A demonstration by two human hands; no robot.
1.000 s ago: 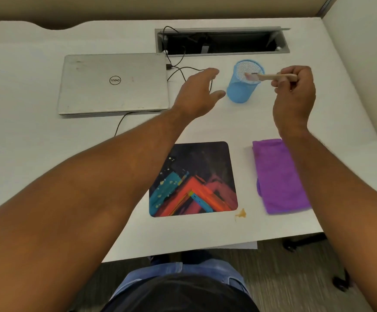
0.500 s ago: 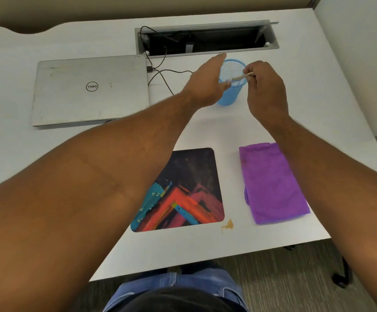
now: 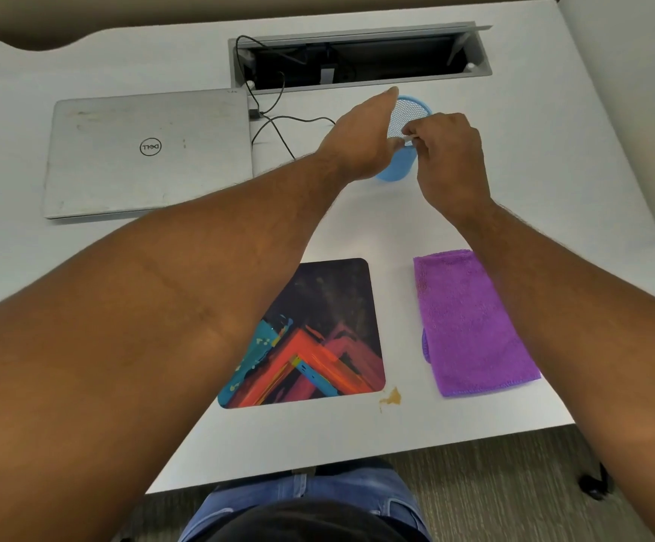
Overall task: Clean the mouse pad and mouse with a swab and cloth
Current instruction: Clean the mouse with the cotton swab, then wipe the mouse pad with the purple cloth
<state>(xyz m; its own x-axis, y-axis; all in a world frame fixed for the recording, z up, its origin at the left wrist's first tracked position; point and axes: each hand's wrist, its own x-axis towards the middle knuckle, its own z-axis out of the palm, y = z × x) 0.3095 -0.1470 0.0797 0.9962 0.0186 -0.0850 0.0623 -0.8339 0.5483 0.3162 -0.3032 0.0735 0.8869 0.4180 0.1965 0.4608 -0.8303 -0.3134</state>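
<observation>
A: What does the swab (image 3: 407,139) look like, and where is it?

B: Only a short pale piece shows, held over the blue mesh cup (image 3: 411,123) at the far side of the desk (image 3: 552,158). The right hand (image 3: 449,158) pinches it with curled fingers. Its tip meets the left hand (image 3: 361,138); whether that hand grips it I cannot tell.

A: And the pad and cloth?

B: The mouse pad (image 3: 329,326), dark with red, orange and teal stripes, lies near the desk's near edge. The purple cloth (image 3: 470,326) lies folded just to its right, apart from it. A small brown stain (image 3: 391,397) sits between their near corners.

A: Room to move?

B: Bare desk lies between cup and pad. A shut laptop (image 3: 150,154) lies far left, a cable tray (image 3: 357,56) beyond the cup.

A: The arms?

B: Both reach forward, converging at the cup; the left forearm crosses over the pad's left part.
</observation>
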